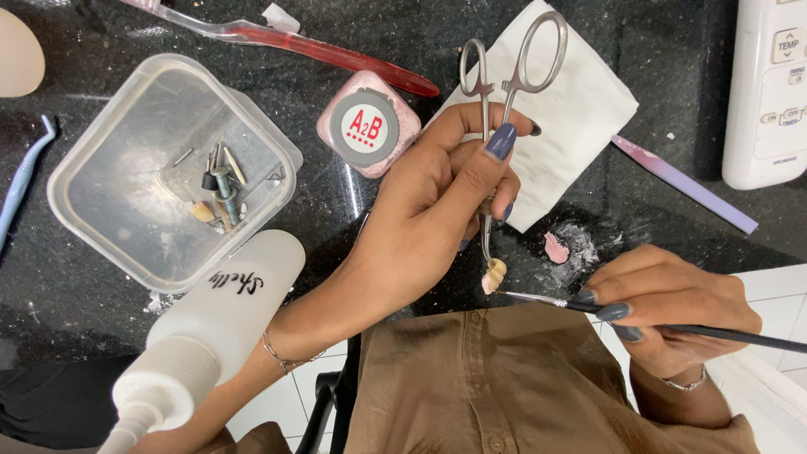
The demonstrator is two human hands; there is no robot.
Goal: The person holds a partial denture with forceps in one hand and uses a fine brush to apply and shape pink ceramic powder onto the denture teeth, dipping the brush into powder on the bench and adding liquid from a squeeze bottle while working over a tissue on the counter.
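My left hand (437, 202) grips steel locking forceps (504, 76) with the ring handles pointing up. The forceps tip clamps a small cream and pink tooth-shaped crown (493, 276). In my right hand (672, 307) I pinch a thin black brush (714, 331), and its fine tip touches the crown from the right. A smear of pink paste (556, 248) lies on the black counter just right of the forceps tip.
A white tissue (572, 126) lies behind the forceps. A clear square tub (101, 202) holds several small burs. A pink round-lidded jar (367, 124), red toothbrush (328, 52), white spray bottle (218, 324), purple stick (685, 185), blue tool (25, 172) and white remote (769, 92) surround it.
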